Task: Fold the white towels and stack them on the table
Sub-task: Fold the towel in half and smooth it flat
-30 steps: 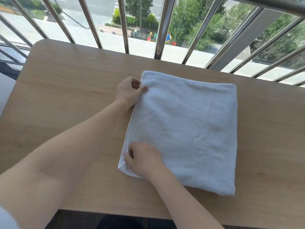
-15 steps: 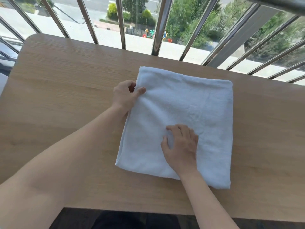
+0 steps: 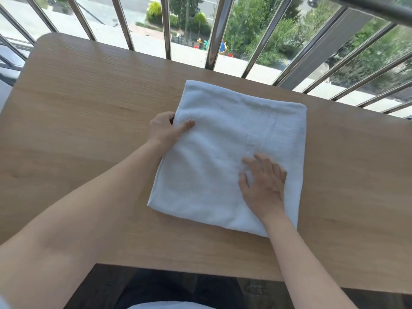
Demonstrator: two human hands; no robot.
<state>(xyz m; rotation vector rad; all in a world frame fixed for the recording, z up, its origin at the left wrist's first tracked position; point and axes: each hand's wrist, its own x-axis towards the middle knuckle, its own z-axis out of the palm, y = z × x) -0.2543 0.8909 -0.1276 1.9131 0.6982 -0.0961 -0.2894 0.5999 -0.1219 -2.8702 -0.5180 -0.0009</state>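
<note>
White towel (image 3: 223, 152) lies folded square on the bench (image 3: 89, 108). From the head view, your left hand (image 3: 165, 130) pinches its left edge, thumb on top; your right hand (image 3: 264, 186) presses flat, fingers spread. Lift unevenly and the layers may slide apart.

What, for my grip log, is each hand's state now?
Left hand: pinching the white towel at its left edge.
Right hand: open, flat on the towel.
</note>
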